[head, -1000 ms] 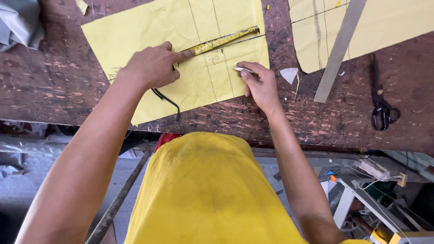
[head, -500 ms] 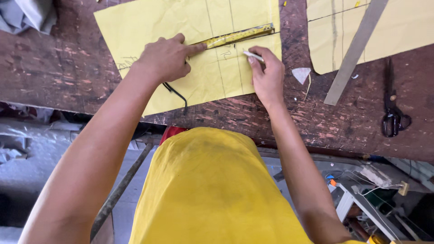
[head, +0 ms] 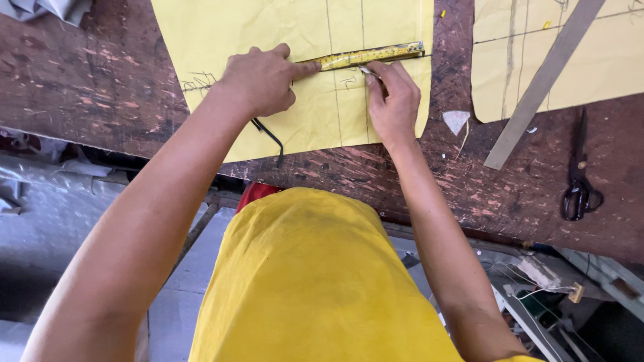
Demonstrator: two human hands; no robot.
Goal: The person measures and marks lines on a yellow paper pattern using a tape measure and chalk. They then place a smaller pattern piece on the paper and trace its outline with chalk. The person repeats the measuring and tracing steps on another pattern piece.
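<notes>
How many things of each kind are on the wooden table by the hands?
Yellow paper sheets: 2
Yellow tape measure: 1
Long metal ruler: 1
Black scissors: 1
Small white scrap: 1
Total: 6

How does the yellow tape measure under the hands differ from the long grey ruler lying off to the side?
The tape measure is yellow, narrow and lies nearly level across the near yellow sheet; the grey ruler is wider, longer and slants steeply, half on the other sheet. The left hand presses the tape measure flat, with the right hand marking beside it; nothing touches the ruler. Both are straight measuring strips on the worn table.
</notes>
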